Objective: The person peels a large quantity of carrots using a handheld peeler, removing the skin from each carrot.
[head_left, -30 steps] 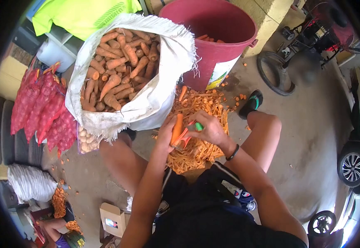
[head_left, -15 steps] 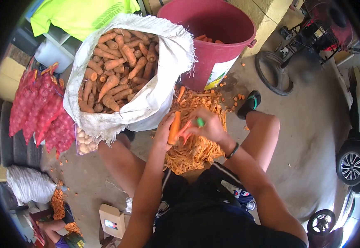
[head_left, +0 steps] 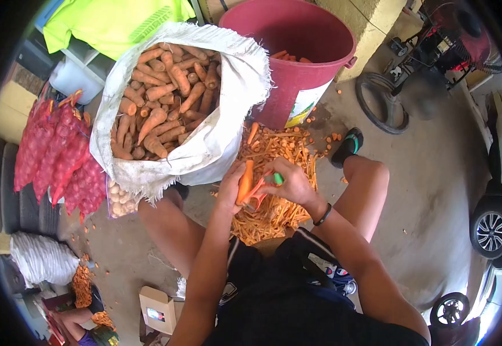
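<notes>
Standing open, a white sack (head_left: 236, 86) of carrots (head_left: 159, 115) rises beside a maroon bin (head_left: 297, 72); orange peelings (head_left: 282, 213) lie heaped at their foot. Over them, the left hand (head_left: 231, 189) grips a bright carrot (head_left: 245, 183); the right hand (head_left: 295, 181) holds a red-and-green peeler (head_left: 278, 178) just beside it.

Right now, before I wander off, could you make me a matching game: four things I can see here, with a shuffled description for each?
Things:
1. Peeler
2. White sack
3. Carrot peelings
4. Bin

Descriptions:
A. dark red, with a label on its side
B. held by the right hand
C. a loose orange heap
D. packed with whole carrots

Pairs: 1-B, 2-D, 3-C, 4-A
</notes>
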Tool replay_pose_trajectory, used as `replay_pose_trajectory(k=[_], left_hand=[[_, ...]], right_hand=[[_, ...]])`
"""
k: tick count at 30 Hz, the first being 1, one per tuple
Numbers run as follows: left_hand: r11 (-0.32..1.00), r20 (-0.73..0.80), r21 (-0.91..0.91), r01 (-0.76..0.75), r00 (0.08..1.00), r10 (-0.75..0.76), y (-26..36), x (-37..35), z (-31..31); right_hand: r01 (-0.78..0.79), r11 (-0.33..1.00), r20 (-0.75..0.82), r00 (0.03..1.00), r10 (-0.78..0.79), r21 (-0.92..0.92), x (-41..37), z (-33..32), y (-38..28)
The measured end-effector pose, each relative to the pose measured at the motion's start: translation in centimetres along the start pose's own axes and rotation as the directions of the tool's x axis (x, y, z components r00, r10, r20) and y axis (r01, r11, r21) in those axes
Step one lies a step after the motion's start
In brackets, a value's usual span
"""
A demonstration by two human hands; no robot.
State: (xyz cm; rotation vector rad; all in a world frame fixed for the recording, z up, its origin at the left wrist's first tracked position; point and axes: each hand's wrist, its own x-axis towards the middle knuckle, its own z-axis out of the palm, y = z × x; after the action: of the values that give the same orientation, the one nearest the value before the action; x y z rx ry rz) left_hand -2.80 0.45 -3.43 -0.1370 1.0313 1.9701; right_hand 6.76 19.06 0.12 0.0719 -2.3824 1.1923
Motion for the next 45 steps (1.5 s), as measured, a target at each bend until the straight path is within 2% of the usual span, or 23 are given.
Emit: replay_pose_trajectory(k=[2,5,6,8,9,11,13,14,17,20,21,23,24,26,29,32,35,37,39,40,45], left_hand=[[0.987,-0.048,0.161,-0.012,0.999,0.020,-0.4,-0.5,0.5],[0.973,0.004,0.225,0.056,0.998,-0.058,-0.2,-1.9,0.4],[0.964,0.006,0.256,0.071,0.997,-0.075,0.1,-2.3,1.2],[0.987,-0.016,0.157,0.040,0.999,-0.038,0.4,-1.9,1.0],[0.995,-0.026,0.097,0.017,1.000,-0.014,0.4,-1.4,0.9],[0.996,-0.042,0.091,-0.005,0.999,0.009,0.1,-0.7,0.9],[0.996,-0.022,0.091,0.006,1.000,-0.004,-0.4,-0.4,0.4],[0.992,-0.062,0.123,-0.002,0.998,0.010,-0.9,-0.2,0.1],[0.981,0.017,0.176,0.087,0.996,-0.091,-0.1,-1.8,0.1],[0.989,0.021,0.129,0.075,0.997,-0.078,0.4,-1.9,0.4],[0.994,0.031,0.092,0.063,0.997,-0.066,0.6,-1.5,0.4],[0.999,-0.048,0.025,0.036,0.998,-0.034,0.2,-1.1,0.9],[1.000,-0.092,-0.008,0.018,0.996,-0.019,0.0,-0.8,1.0],[0.999,-0.023,0.048,0.021,1.000,-0.020,-0.5,-0.6,0.5],[0.987,-0.004,0.142,0.078,0.997,-0.078,-0.7,-2.1,-0.4],[0.974,0.006,0.196,0.112,0.993,-0.115,-0.1,-2.0,-0.1],[0.997,-0.019,0.060,0.048,0.999,-0.047,-0.1,-1.3,0.0],[0.998,-0.007,0.057,0.018,1.000,-0.018,-0.3,-0.8,0.0],[0.997,-0.009,0.082,0.000,1.000,0.001,-0.7,-0.7,-0.4],[0.994,-0.010,0.110,-0.004,1.000,0.005,-1.1,-0.5,-0.5],[0.963,0.008,0.243,0.115,0.993,-0.121,0.0,-1.9,-0.5]], right_hand=[[0.057,0.993,0.022,0.998,-0.055,-0.101,-0.5,0.3,0.4],[-0.041,0.973,-0.164,0.986,0.003,-0.228,1.4,-2.5,3.9],[-0.124,0.976,-0.187,0.978,0.091,-0.177,1.4,-2.9,4.1],[-0.282,0.957,-0.222,0.939,0.262,-0.064,1.6,-3.2,4.4],[-0.246,0.969,-0.155,0.957,0.244,0.004,1.4,-2.7,3.3],[-0.188,0.972,-0.004,0.982,0.191,0.141,0.0,-0.7,0.0],[-0.015,1.000,0.020,1.000,0.015,0.023,0.1,-0.3,-0.2],[0.064,0.998,0.030,0.998,-0.063,-0.028,-0.3,0.2,-0.3],[-0.104,0.977,-0.129,0.988,0.081,-0.186,1.1,-2.0,2.7],[-0.336,0.936,-0.180,0.932,0.315,-0.103,1.7,-3.3,3.9],[-0.283,0.957,-0.139,0.952,0.273,-0.058,1.6,-3.0,3.2],[-0.175,0.984,-0.044,0.983,0.176,0.039,0.2,-0.9,0.6],[-0.087,0.996,-0.024,0.996,0.087,0.016,-0.1,-0.3,0.0],[0.076,0.997,0.013,0.997,-0.076,-0.014,-0.7,0.9,-0.7],[-0.074,0.991,-0.035,0.997,0.070,-0.115,0.3,-0.5,2.1],[-0.229,0.962,-0.266,0.946,0.184,-0.147,1.4,-3.1,4.8],[-0.288,0.957,-0.092,0.953,0.288,0.005,0.9,-2.5,2.2],[-0.073,0.997,-0.046,0.996,0.073,-0.003,-0.3,-0.6,0.4],[0.118,0.992,0.031,0.993,-0.116,-0.050,-0.9,0.3,-1.4],[0.053,0.999,0.044,0.998,-0.053,0.008,-0.9,0.4,-0.7],[-0.190,0.967,-0.174,0.971,0.161,-0.168,1.0,-2.2,3.9]])
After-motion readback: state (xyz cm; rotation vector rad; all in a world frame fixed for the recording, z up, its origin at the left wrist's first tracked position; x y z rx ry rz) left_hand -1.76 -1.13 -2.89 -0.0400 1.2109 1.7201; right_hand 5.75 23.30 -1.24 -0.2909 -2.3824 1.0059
